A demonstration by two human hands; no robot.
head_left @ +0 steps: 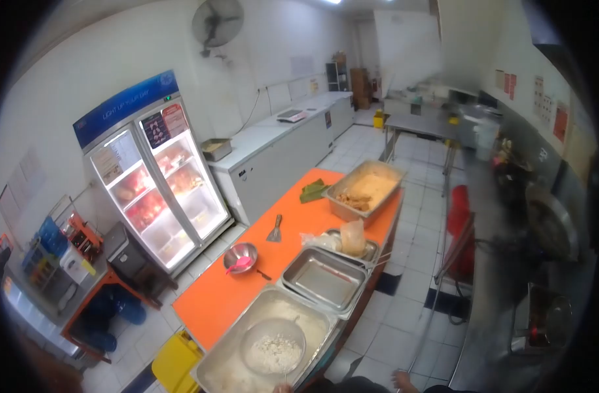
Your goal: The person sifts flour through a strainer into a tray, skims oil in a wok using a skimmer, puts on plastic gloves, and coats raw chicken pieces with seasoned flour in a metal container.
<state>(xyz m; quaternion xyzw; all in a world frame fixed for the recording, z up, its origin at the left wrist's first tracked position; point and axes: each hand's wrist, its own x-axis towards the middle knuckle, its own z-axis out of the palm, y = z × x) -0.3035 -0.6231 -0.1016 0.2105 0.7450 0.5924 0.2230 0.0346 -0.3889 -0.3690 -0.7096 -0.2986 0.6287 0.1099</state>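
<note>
And here at six o'clock in the view, the left hand (283,388) shows at the lower edge, its grip clamped on the handle of a round strainer (268,326). The strainer is right there at six, inside a deep metal pan (229,335) dusted with pale powder, and white flaky bits (276,354) lie in its mesh. Over to five o'clock, the right hand (403,381), partly cut off, is well apart from the pan, its fingers spread and nothing seen in its grip.

Now round the strainer: a shallow metal tray (326,278) at one o'clock, just beyond the pan; a steel bowl (231,250) at eleven, a pink utensil (242,263) in it; a scraper (274,230) flat on the orange surface (211,304) at twelve. A yellow bin (175,361) stands at nine, beside the surface!
</note>
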